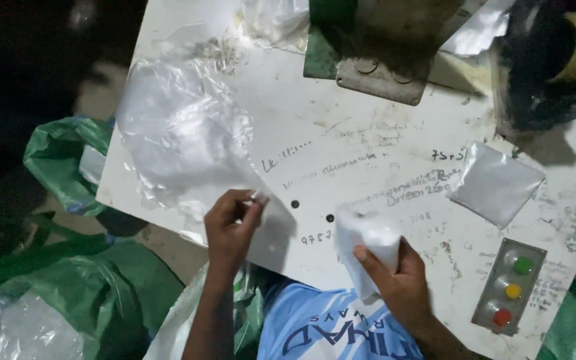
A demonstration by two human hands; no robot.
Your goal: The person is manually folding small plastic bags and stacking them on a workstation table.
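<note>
We're pinching the clear plastic bag (181, 133) corner with left hand (231, 223) at the worktop (368, 160) near edge, right hand (401, 277) gripping the folded white packet (368, 237) (bagging step; next needs bag mouth opened).

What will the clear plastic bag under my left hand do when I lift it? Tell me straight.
The clear plastic bag will probably flop: it lies crumpled and wrinkled on the white table. It looks thin and see-through, so likely very light. The left hand pinches only its corner, so the glossy film may slip from that grip.
</note>
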